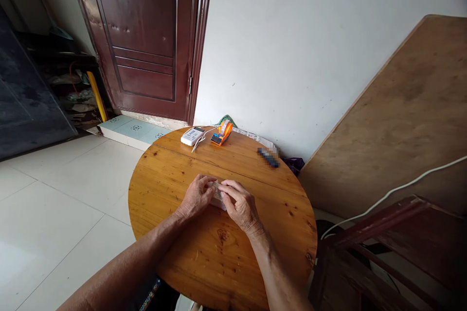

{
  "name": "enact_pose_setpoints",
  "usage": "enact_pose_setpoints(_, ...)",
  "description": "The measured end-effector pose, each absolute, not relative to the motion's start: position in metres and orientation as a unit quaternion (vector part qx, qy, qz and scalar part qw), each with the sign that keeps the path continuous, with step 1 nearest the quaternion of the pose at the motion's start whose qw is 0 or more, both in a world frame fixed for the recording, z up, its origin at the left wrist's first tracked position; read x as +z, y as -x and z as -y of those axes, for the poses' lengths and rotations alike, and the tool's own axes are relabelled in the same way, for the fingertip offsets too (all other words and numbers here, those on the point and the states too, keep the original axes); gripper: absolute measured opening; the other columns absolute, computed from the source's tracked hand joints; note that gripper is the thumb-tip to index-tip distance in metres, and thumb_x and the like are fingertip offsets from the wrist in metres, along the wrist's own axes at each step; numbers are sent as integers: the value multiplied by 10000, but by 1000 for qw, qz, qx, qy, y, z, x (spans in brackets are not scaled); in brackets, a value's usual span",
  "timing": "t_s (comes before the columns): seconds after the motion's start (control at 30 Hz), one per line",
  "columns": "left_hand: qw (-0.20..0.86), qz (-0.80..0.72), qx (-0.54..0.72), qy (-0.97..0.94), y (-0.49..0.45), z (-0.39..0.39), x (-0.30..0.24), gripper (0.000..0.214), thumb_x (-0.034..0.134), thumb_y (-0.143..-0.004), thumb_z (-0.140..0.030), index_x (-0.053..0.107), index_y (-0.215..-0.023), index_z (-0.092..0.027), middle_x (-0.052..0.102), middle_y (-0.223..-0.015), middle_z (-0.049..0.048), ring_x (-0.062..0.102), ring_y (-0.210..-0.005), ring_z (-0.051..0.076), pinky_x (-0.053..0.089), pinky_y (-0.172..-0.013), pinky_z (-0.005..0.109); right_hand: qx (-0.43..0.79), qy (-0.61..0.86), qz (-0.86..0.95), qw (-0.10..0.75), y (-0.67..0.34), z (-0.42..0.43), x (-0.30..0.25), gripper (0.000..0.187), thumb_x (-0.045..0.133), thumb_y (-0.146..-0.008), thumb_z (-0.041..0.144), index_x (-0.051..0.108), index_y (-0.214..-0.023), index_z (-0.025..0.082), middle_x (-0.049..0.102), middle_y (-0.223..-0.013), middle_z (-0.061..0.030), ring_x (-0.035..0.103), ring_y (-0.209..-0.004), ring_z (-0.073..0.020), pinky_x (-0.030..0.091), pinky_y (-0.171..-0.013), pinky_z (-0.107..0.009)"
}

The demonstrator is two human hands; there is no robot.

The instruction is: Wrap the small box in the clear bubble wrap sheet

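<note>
Both my hands rest together on the middle of a round wooden table [175,175]. My left hand [196,197] and my right hand [239,204] are closed around a small pale object [218,194], mostly hidden between the fingers. I cannot make out what it is. Both forearms reach in from the bottom edge.
At the table's far edge lie a white device with a cord [192,136], an orange tape dispenser [222,133] and a small dark object [268,157]. A wooden board [401,116] leans against the wall on the right. A dark wooden chair [394,252] stands at the lower right. A brown door [146,34] is behind.
</note>
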State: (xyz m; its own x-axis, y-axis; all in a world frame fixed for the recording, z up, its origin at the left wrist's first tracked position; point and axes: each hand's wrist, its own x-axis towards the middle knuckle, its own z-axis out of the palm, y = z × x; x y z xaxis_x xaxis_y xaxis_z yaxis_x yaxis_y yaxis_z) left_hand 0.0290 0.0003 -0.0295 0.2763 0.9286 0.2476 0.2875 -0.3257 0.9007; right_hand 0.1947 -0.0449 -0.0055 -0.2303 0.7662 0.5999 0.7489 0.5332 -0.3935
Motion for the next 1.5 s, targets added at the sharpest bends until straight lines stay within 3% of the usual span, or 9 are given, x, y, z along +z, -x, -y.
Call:
enact_pose_setpoints(0.23, 305, -375, 469, -739, -26, 8, -29, 207, 541, -791, -157, 679, -943, -188, 559, -1090, 71, 583, -1038, 197, 486, -897, 325, -50, 480, 786, 387, -197, 44, -5, 218, 539, -844, 144, 719, -922, 239, 668, -1120, -80, 630, -992, -229, 520, -884, -376)
enact_pose_setpoints(0.37, 308, -379, 434, -757, -27, 13, -24, 178, 563, -800, -184, 698, -915, -194, 559, -1098, 67, 598, -956, 179, 503, -827, 296, -45, 483, 786, 383, -197, 44, -6, 228, 534, -837, 138, 709, -937, 247, 672, -1114, -75, 629, -1002, -236, 505, -884, -395)
enact_pose_setpoints(0.63, 316, -387, 434, -750, -27, 13, -24, 193, 550, -786, -131, 719, -864, -181, 575, -1048, 62, 590, -934, 170, 494, -802, 268, -3, 499, 720, 483, -202, 43, -4, 208, 494, -880, 171, 691, -899, 235, 683, -1035, -69, 641, -1004, -217, 507, -894, -364)
enact_pose_setpoints(0.9, 329, -375, 455, -738, -28, 9, -29, 202, 557, -771, -113, 720, -869, -179, 585, -1005, 54, 588, -880, 152, 485, -776, 256, -66, 477, 790, 381, -197, 45, -5, 211, 530, -795, 129, 695, -868, 240, 689, -1061, -63, 643, -943, -224, 463, -831, -382)
enact_pose_setpoints(1.2, 369, -380, 463, -711, -29, 6, -28, 107, 593, -770, -129, 689, -796, -169, 605, -903, 36, 601, -860, 150, 471, -790, 259, -14, 519, 711, 474, -203, 42, -7, 146, 514, -866, 194, 650, -828, 232, 687, -1000, -74, 646, -984, -221, 507, -883, -372)
enact_pose_setpoints(1.5, 372, -376, 471, -706, -29, 8, -27, 114, 597, -766, -116, 690, -800, -174, 618, -898, 41, 609, -866, 154, 479, -781, 253, 5, 505, 749, 428, -199, 41, -13, 208, 509, -870, 185, 700, -934, 237, 674, -1090, -74, 639, -1008, -215, 508, -903, -364)
